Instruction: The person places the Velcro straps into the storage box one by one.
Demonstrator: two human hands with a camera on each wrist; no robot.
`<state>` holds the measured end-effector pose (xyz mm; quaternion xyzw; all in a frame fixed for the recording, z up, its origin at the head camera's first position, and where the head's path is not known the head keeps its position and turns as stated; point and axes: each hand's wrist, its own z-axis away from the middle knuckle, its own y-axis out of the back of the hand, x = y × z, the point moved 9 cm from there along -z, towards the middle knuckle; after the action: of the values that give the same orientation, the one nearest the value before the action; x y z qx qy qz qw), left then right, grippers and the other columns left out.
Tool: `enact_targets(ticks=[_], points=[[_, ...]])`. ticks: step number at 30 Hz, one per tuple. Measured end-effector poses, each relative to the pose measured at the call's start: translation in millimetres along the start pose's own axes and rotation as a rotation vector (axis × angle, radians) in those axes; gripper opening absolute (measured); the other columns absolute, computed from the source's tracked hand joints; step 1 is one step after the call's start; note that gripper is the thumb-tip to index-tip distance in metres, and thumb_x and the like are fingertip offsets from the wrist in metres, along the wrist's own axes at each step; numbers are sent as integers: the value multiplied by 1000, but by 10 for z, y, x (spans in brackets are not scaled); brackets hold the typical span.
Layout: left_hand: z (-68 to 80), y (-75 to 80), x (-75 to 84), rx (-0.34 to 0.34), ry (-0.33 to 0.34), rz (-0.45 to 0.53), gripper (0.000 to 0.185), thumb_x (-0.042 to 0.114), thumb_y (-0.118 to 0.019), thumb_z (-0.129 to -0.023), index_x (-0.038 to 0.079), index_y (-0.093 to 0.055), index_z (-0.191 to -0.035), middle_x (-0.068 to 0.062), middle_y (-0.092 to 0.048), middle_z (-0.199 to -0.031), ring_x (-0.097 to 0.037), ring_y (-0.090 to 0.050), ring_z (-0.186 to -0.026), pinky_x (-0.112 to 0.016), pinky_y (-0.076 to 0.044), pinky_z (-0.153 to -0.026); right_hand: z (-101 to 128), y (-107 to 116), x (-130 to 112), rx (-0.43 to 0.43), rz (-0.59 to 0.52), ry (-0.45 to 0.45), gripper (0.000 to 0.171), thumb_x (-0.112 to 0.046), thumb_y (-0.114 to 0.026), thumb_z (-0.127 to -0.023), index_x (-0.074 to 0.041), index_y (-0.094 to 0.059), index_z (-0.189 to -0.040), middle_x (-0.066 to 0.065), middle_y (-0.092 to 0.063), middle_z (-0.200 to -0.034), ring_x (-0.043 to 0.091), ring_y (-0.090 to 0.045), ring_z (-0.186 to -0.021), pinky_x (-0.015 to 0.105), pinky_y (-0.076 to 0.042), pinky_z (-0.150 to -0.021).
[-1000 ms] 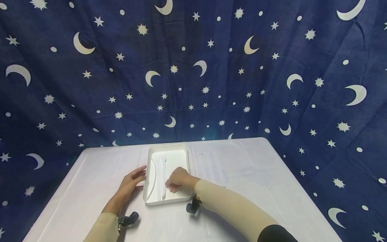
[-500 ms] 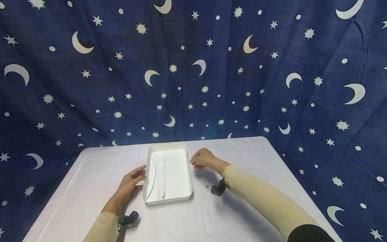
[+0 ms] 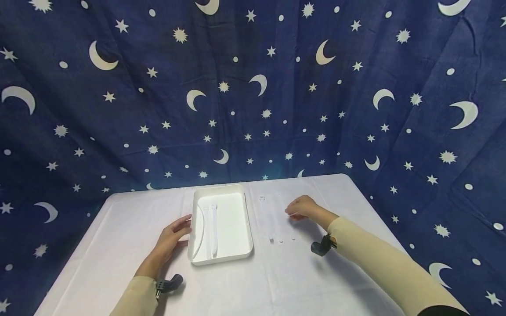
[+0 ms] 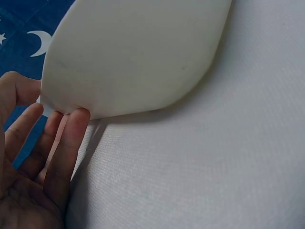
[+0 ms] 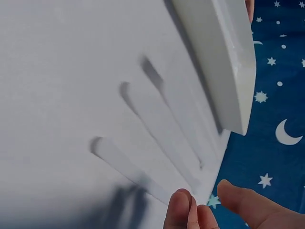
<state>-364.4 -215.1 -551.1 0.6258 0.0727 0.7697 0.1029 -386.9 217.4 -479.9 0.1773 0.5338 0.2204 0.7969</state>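
A shallow white tray (image 3: 241,256) holds a thin curved white strip (image 3: 203,232) on its left side and two long straight white strips (image 3: 214,230) beside it. My left hand (image 3: 174,235) touches the tray's left wall with extended fingers, as the left wrist view also shows. Several long, slim white strips lie on the tablecloth right of the tray: one with a squared end (image 5: 152,71), others with rounded ends (image 5: 125,90). My right hand (image 3: 302,207) hovers near the far end of the rightmost strip (image 5: 116,157), thumb and fingers apart, nothing visible between them.
The strips blend into the white tablecloth (image 3: 233,289). Behind the table's far edge hangs a dark blue curtain (image 3: 253,131) with moons and stars, and it also closes off the right side. A black wrist camera (image 3: 322,245) sits on the right wrist.
My right hand has left the inside of the tray and moved rightward, past its right wall and over the strips to the rightmost one. The left hand stays at the tray.
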Motion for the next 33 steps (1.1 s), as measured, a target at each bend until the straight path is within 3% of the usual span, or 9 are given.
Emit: enact_targets(ticks=[5, 18, 28, 33], points=[[5, -14, 1, 0, -7, 1, 62, 19, -63, -92, 13, -41, -149, -21, -44, -149, -40, -47, -133, -36, -61, -89, 2, -46, 175, 6, -4, -14, 29, -6, -76, -80, 9, -67, -103, 8, -69, -78, 11, -64, -61, 23, -61, -61], [3, 14, 6, -1, -13, -1, 63, 20, -63, -93, 13, -39, -150, -21, -44, -149, -40, -47, -133, -35, -61, -89, 5, -144, 367, 92, 164, 35, 32, -10, -81, -71, 4, -71, -98, 6, -70, -72, 12, -63, -57, 20, -56, -55], [8, 11, 5, 10, -3, -14, 63, 19, -63, -92, 14, -39, -150, -21, -44, -149, -40, -49, -131, -36, -60, -90, 41, -111, 461, 182, 104, 37, 32, -9, -81, -69, 2, -73, -97, 9, -70, -80, 12, -63, -61, 20, -54, -54], [16, 9, 15, 8, -6, -8, 64, 19, -63, -92, 14, -39, -151, -21, -44, -149, -40, -48, -132, -35, -60, -90, 112, -125, 433, 241, 126, 91, 29, -7, -79, -69, 2, -72, -95, 8, -69, -80, 16, -61, -66, 22, -52, -55]])
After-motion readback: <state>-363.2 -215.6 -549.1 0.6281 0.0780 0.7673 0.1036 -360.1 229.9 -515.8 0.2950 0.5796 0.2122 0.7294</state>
